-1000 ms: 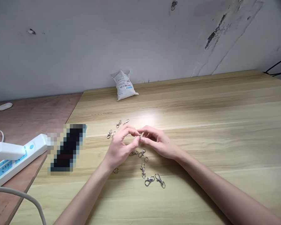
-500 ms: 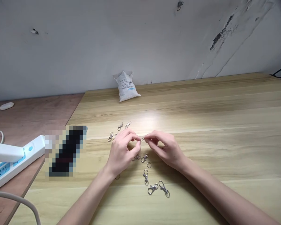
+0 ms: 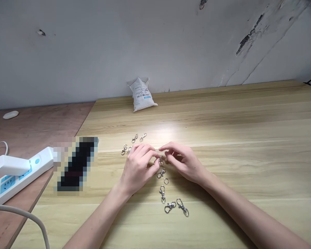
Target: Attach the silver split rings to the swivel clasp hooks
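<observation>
My left hand (image 3: 141,166) is closed in a pinch, with a small silver lobster clasp (image 3: 161,160) at its thumb and fingertips; part of the clasp is hidden. Close on the right, my right hand (image 3: 184,162) has its index finger and thumb apart, with nothing visible held between them. Below the hands lie a clasp (image 3: 161,173), a loose split ring (image 3: 166,181), an upright-lying clasp (image 3: 162,194) and two clasps with rings, one (image 3: 170,206) beside the other (image 3: 182,207). Several more clasps (image 3: 124,149) lie beyond my left hand.
A white printed packet (image 3: 142,95) stands near the wall. To the left are a blurred-out phone (image 3: 76,164), a white power strip (image 3: 20,176) with a plug, and a grey cable (image 3: 28,215). A white oval case (image 3: 10,114) sits on the brown table.
Both hands were pinching a small metal piece between them. Now my right fingers have parted from it, and a clasp shows at my left fingertips. The view has shifted slightly.
</observation>
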Demonstrator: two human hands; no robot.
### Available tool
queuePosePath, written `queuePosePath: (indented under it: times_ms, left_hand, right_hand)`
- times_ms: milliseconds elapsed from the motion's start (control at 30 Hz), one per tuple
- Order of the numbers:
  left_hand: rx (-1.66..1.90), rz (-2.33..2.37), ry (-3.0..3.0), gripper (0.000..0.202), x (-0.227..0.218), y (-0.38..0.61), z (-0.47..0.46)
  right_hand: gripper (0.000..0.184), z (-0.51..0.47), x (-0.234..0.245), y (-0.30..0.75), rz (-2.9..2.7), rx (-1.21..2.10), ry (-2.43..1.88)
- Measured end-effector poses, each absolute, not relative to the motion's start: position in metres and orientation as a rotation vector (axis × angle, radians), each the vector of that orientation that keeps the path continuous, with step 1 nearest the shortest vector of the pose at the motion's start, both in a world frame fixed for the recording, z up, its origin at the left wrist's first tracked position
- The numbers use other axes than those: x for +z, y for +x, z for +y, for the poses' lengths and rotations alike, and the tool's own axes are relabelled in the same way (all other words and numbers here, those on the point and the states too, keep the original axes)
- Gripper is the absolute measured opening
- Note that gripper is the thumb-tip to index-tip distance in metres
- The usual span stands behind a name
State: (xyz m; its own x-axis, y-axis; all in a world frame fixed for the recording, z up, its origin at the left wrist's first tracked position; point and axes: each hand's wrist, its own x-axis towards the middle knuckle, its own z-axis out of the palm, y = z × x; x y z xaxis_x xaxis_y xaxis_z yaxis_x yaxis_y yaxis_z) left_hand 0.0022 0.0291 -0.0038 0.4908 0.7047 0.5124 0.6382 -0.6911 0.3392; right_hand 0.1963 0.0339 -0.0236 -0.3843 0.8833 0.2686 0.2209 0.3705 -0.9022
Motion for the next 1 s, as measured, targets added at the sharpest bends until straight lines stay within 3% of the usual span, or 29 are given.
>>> queuePosePath:
  times_ms: [233,567,733,1000]
  left_hand:
    - [1.076,1.195,2.563,0.008,-0.002,0.001,0.030]
    - [0.887,1.132,2.875,0.010,-0.002,-0.007,0.037]
    - [0.787,1.125,3.047,0.016,-0.004,-0.008,0.039]
    - [0.851,1.255,3.009,0.011,-0.002,-0.003,0.033]
  right_hand:
    - [0.018,0.033,-0.018,0.196,-1.968,1.103,-0.896]
    - [0.016,0.034,-0.020,0.196,-1.841,1.213,-0.984]
    - [0.012,0.035,-0.026,0.195,-1.861,1.047,-0.953]
    - [0.024,0.026,-0.019,0.191,-1.992,0.828,-0.913]
